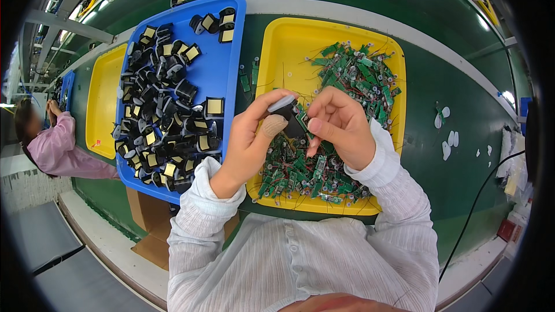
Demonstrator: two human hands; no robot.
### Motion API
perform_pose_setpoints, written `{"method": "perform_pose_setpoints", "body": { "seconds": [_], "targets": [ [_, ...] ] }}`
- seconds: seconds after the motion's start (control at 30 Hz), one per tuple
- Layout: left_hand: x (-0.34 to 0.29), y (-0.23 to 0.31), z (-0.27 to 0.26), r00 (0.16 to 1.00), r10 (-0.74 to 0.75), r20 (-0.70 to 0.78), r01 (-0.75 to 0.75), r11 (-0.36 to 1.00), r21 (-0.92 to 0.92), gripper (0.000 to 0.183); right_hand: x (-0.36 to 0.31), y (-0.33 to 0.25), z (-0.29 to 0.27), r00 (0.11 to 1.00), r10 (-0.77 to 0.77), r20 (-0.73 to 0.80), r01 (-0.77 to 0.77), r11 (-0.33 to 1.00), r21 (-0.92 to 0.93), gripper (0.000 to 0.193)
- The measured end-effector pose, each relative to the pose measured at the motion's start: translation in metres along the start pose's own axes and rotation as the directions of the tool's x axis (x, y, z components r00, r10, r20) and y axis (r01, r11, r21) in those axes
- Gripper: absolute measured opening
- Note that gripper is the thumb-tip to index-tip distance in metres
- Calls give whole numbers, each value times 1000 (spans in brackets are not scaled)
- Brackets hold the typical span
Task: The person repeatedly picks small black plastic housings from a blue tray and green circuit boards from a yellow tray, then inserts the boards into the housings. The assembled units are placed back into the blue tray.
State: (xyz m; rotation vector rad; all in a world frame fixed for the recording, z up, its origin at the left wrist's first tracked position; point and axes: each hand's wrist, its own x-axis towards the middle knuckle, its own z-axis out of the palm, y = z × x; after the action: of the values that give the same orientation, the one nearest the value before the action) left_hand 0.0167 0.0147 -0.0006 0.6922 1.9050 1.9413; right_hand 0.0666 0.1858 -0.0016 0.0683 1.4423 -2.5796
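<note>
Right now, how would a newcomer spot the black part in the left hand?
Find the yellow tray of green circuit boards, right of the blue tray. Over it, the left hand grips a black part with a rounded grey end. Similar black parts lie heaped in the blue tray; this one is held aloft.

The white button-front shirt (260, 266) has rolled cuffs (381, 156).

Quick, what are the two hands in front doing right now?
Left hand: closed, holding a grey-ended black plastic housing.
Right hand: fingers curled at a green circuit board; can't tell whether it's gripping it.
</note>
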Motion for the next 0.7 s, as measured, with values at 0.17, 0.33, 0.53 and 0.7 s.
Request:
{"method": "perform_pose_setpoints", "body": {
  "seconds": [0.17, 0.33, 0.53, 0.7],
  "targets": [
    [3, -4, 0, 992, 125, -32, -118, 977, 179, 29, 1, 3, -3, 1000, 12, 5, -12, 1000, -11, 14],
    [3, -6, -1, 971, 235, -38, -210, 921, 327, 31, 3, 2, -3, 998, 55, 19, -54, 998, -12, 15],
    [4, 1, -2, 955, 294, 30, -272, 838, 472, 32, 2, 0, -2, 994, 94, 56, -90, 993, -78, 17],
    [7, -1, -5, 936, 336, 108, -342, 784, 518, 33, 1, 2, -3, 996, 78, 36, -72, 989, -131, 15]
  ]
}}
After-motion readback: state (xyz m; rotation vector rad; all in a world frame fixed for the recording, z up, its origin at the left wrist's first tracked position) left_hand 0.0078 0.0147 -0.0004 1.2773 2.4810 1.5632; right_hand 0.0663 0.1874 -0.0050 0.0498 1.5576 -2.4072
